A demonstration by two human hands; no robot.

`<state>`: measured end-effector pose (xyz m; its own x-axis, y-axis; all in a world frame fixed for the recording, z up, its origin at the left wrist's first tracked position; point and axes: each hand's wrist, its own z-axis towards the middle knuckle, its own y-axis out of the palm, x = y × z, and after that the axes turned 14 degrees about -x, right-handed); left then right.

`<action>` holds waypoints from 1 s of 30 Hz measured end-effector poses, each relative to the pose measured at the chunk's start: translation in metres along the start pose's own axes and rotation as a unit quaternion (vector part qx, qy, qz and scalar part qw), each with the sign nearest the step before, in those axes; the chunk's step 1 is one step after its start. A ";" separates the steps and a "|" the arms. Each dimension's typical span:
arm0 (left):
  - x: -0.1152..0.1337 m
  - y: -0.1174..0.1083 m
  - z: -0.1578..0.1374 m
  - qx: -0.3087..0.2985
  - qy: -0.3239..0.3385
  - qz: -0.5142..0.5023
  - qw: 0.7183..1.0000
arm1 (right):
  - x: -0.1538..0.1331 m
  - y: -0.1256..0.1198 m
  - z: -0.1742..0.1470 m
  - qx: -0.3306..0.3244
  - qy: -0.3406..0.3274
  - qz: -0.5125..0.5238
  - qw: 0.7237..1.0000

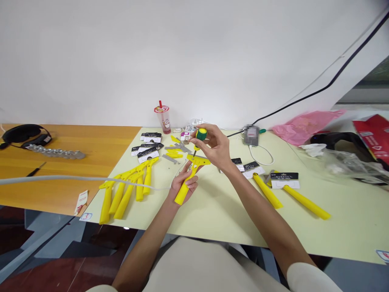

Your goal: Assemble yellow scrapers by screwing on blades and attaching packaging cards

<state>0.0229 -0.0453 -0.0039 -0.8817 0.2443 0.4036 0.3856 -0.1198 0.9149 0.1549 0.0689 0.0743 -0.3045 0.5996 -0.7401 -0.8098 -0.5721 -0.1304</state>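
Observation:
My left hand (186, 183) is closed around the handle of a yellow scraper (184, 190), its wide head pointing away from me. My right hand (216, 147) grips a screwdriver (201, 134) with a green and yellow handle, its shaft slanting down to the scraper's head. Whether the tip sits in a screw is too small to tell. Just beyond lie loose grey blades (170, 159) and small yellow plates (174, 154). Several yellow scraper handles (121, 198) are grouped to the left. On the right are two more yellow scrapers (306, 202), one with a black and white card (285, 181).
A lidded cup with a red straw (165, 121) stands near the wall. Packaging cards (148, 154) lie at the left. A grey device (251, 136) with cables sits at the back right, near a pink plastic bag (304, 127). A pale cable (75, 179) crosses the left side.

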 end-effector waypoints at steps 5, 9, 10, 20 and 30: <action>0.000 0.000 0.000 -0.010 0.003 -0.007 1.000 | -0.004 0.001 0.000 0.007 -0.011 0.014 1.000; 0.000 -0.003 0.000 -0.009 0.003 0.007 1.000 | -0.003 0.002 0.000 -0.002 0.006 0.012 1.000; -0.001 -0.003 0.001 -0.009 0.004 0.009 1.000 | -0.002 0.002 -0.001 -0.005 0.010 0.012 1.000; -0.002 -0.006 0.000 -0.023 0.010 -0.010 1.000 | 0.004 -0.001 -0.001 -0.017 0.000 -0.005 1.000; -0.002 -0.005 0.000 -0.015 0.012 -0.012 1.000 | 0.005 -0.006 -0.001 -0.048 -0.013 -0.078 0.996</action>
<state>0.0231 -0.0454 -0.0096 -0.8972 0.2235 0.3809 0.3563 -0.1431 0.9233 0.1586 0.0750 0.0703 -0.1926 0.6998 -0.6879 -0.7967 -0.5208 -0.3067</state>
